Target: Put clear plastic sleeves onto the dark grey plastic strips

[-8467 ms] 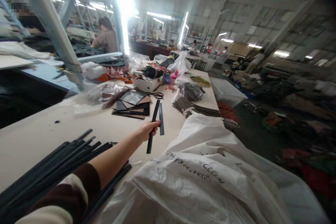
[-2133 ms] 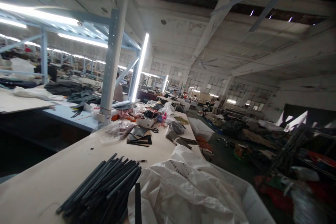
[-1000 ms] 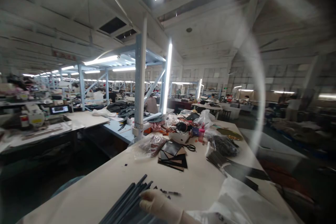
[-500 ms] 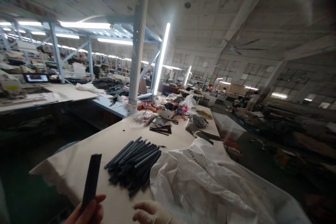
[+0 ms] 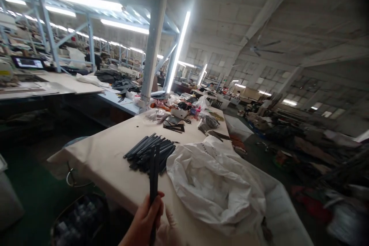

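My left hand (image 5: pixel 148 215) is closed around a few dark strips (image 5: pixel 154 173), held upright with their top ends slightly apart. Just to its right, at the bottom of the view, is my right hand (image 5: pixel 168 226) in a pale glove. It lies close against the left hand and the lower end of the strips; its fingers are mostly hidden and blurred. Behind the held strips, a pile of similar dark strips (image 5: pixel 138 152) rests on the pale-covered table (image 5: pixel 100 150). A crumpled white sack (image 5: pixel 213 184) with its mouth open lies to the right of the pile.
Scissors (image 5: pixel 187 121), dark flat pieces (image 5: pixel 174 127) and plastic bags (image 5: pixel 157 115) sit farther up the table. A metal post (image 5: pixel 154 46) rises behind them. Below the left table edge stands a dark bin (image 5: pixel 80 215). A white tub (image 5: pixel 238 127) is beyond the right edge.
My left hand has moved right with the strips, now in front of the pile. My right hand has come close beside it. The view has tilted down, showing the bin.
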`<state>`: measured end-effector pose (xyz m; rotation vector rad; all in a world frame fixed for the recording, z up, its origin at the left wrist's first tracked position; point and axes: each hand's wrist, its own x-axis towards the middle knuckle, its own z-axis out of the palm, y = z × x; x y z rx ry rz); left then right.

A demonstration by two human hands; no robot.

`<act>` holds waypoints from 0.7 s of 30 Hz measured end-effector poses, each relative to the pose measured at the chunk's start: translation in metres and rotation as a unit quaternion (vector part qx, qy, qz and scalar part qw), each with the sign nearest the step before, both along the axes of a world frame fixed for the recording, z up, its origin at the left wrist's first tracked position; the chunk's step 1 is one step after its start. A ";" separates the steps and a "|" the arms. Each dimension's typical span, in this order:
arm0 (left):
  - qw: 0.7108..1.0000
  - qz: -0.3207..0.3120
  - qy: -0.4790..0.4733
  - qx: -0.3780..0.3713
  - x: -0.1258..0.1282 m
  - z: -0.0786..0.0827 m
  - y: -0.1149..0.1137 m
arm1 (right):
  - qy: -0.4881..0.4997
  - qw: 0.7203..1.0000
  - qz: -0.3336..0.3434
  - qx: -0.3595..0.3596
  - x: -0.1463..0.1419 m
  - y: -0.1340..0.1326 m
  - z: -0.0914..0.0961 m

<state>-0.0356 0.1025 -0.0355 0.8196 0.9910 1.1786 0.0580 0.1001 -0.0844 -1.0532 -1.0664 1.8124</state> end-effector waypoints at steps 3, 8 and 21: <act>0.998 -0.051 0.024 0.007 -0.002 0.013 0.009 | 0.064 0.988 -0.062 -0.125 0.024 -0.011 -0.003; 0.979 -0.183 -0.018 -0.089 0.013 -0.002 0.031 | 0.011 0.958 -0.238 -0.159 0.117 -0.009 -0.028; 0.891 -0.202 -0.219 -0.341 0.087 -0.063 0.108 | -0.496 0.828 -0.228 0.130 0.285 0.115 -0.122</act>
